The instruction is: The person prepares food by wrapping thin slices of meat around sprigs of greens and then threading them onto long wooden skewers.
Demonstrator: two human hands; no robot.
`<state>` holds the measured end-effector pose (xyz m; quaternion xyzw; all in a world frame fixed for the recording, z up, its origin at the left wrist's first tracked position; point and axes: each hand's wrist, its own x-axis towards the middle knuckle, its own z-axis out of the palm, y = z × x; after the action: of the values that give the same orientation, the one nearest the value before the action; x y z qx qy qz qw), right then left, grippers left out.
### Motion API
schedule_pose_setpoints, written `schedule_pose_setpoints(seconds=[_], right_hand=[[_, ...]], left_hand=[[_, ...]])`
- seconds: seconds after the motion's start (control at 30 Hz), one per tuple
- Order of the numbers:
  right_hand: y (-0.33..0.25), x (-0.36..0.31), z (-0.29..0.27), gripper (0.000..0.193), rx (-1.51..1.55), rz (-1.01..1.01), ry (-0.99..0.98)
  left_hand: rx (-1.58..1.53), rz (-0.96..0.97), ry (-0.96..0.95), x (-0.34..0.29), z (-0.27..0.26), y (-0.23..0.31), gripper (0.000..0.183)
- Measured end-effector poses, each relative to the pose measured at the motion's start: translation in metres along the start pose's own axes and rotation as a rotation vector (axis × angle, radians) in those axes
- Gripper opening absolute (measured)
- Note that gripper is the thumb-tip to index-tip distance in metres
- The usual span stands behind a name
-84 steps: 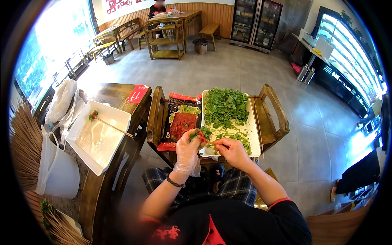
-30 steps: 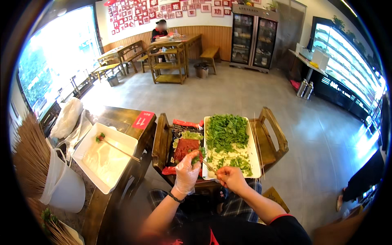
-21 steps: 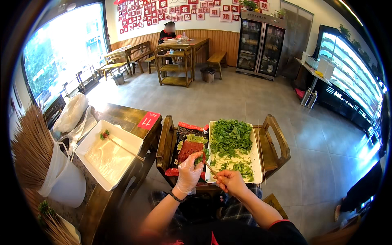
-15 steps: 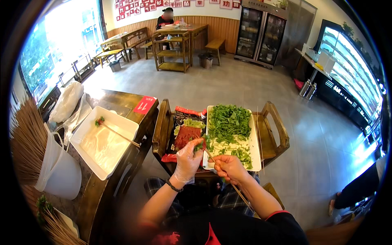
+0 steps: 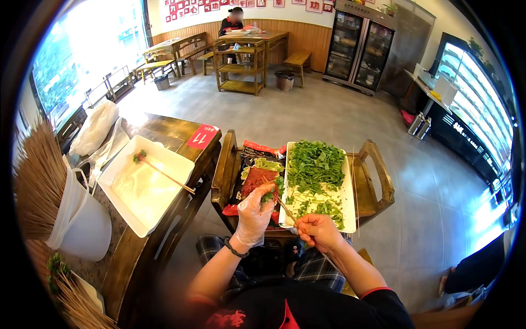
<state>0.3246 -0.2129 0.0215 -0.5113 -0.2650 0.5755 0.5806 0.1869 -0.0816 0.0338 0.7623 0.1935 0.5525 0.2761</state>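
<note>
My gloved left hand [image 5: 253, 215] has its fingers closed around greens [image 5: 268, 196] at the upper end of a thin wooden skewer, above the raw meat. Lower on that skewer [image 5: 286, 209], my bare right hand [image 5: 319, 231] grips the stick, whose rear end slants down past my wrist. Sliced red meat [image 5: 257, 179] lies beside pale green leaves on a black and red package. Right of it, a white tray [image 5: 349, 189] holds chopped leafy greens [image 5: 315, 164]. What exactly sits inside my left fingers is partly hidden.
Both food holders rest on a wooden stand [image 5: 223, 175] with raised side handles. On the left table [image 5: 159, 125], a white tray [image 5: 143, 216] holds one loaded skewer [image 5: 164, 175]. Nearby are a white bucket [image 5: 82, 230] of bare sticks and a plastic bag [image 5: 94, 130]. A person [image 5: 231, 23] sits far back.
The view has shifted slightly, moving the scene to the right. My left hand is now more over the meat, and my right hand has moved a little right and down along the skewer.
</note>
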Motion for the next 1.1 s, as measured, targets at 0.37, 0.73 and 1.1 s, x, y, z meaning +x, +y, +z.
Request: schedule_pose_setpoints(seconds=[0.37, 0.73, 1.1], right_hand=[[-0.036, 0.016, 0.049, 0.020, -0.153, -0.025, -0.156], [-0.067, 0.131, 0.183, 0.017, -0.661, -0.486, -0.253], [-0.001, 0.289, 0.306, 0.018, -1.587, -0.938, -0.249]], left_hand=[[0.046, -0.023, 0.306, 0.021, -0.044, -0.019, 0.028], [-0.431, -0.227, 0.606, 0.024, -0.146, -0.019, 0.060], [-0.413, -0.265, 0.667, -0.013, -0.186, 0.000, 0.047]])
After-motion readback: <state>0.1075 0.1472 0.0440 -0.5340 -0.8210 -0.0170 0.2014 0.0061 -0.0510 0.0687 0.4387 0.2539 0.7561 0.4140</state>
